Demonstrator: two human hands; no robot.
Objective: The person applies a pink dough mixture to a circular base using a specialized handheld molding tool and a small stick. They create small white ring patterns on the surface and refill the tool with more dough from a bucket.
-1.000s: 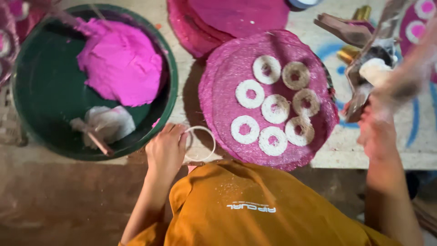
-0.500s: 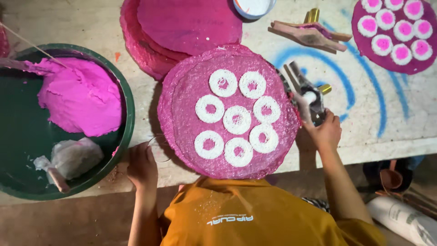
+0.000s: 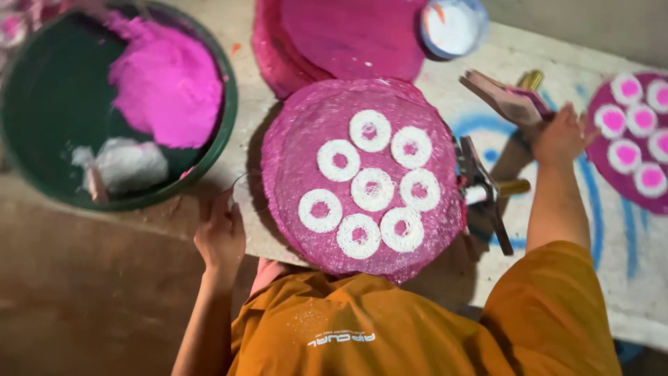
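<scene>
1. below, at the near edge of the surface (image 3: 445, 87): left hand (image 3: 220, 237), fingers curled loosely, resting beside a thin wire ring (image 3: 240, 188) (too faint to tell whether gripped or only touched).
2. just right of that hand: round pink mat (image 3: 292, 146) carrying seven white rings (image 3: 369, 181) with pink centres, six set around one in the middle.
3. farther right: right hand (image 3: 560, 136), fingers spread, laid on a flat wooden tool (image 3: 504, 101); closed on it or merely touching, cannot tell.
4. between mat and right forearm: metal clamp-like tool (image 3: 483, 188) lying on the surface.
5. upper left: green basin (image 3: 42, 104) holding pink powder (image 3: 167, 83) and a crumpled white bag (image 3: 129, 163).
6. top: stack of bare pink mats (image 3: 341, 35), small white bowl (image 3: 452, 24) beside it.
7. far right: another mat (image 3: 598, 118) with pink-filled rings (image 3: 630, 132).
</scene>
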